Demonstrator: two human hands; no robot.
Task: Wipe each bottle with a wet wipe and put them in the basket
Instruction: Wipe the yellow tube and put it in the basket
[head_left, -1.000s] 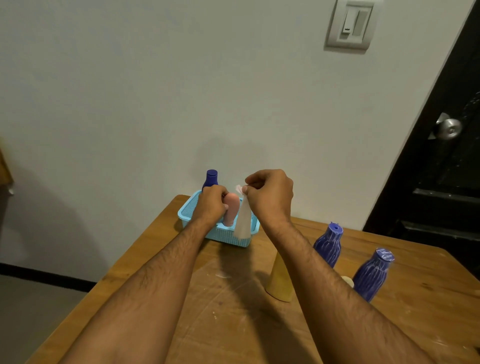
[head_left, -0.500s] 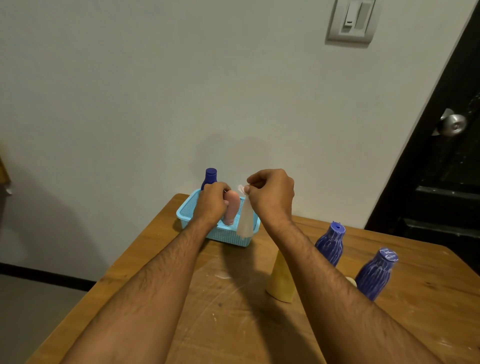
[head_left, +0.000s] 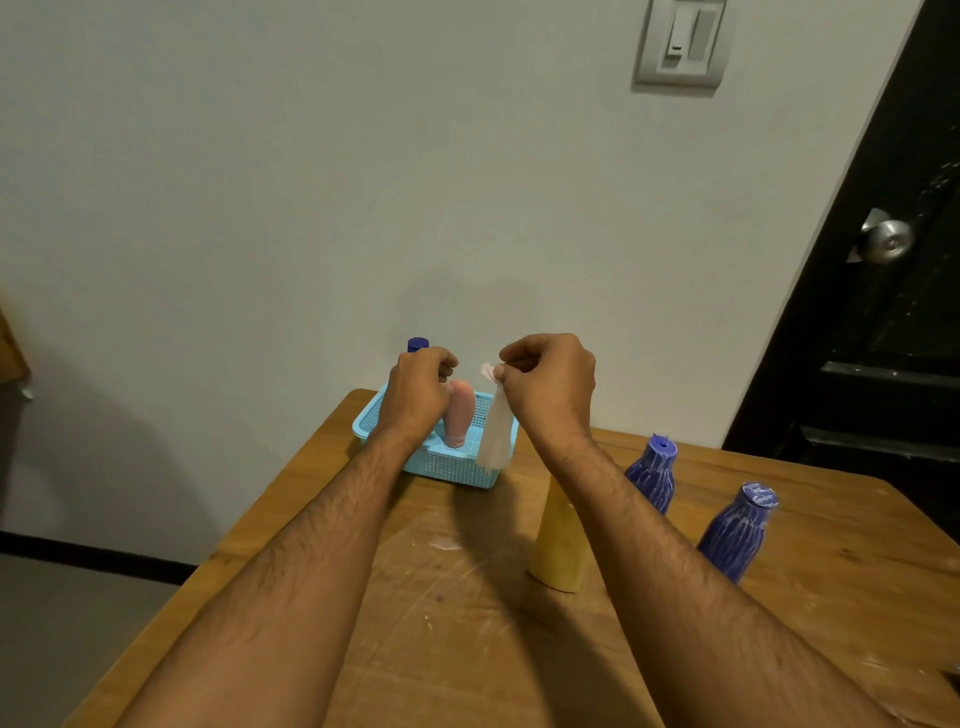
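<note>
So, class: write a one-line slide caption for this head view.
Right hand pinches a wet wipe over the blue basket.

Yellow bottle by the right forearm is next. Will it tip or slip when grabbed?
The yellow bottle stands upright and tapers upward from a wide base, so it probably resists tipping. Its surface looks smooth, so it may be slippery if gripped with the wet wipe. Its top is hidden behind the forearm.

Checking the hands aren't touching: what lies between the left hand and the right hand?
In the head view, the pink bottle stands in the basket between left hand and right hand.
</note>
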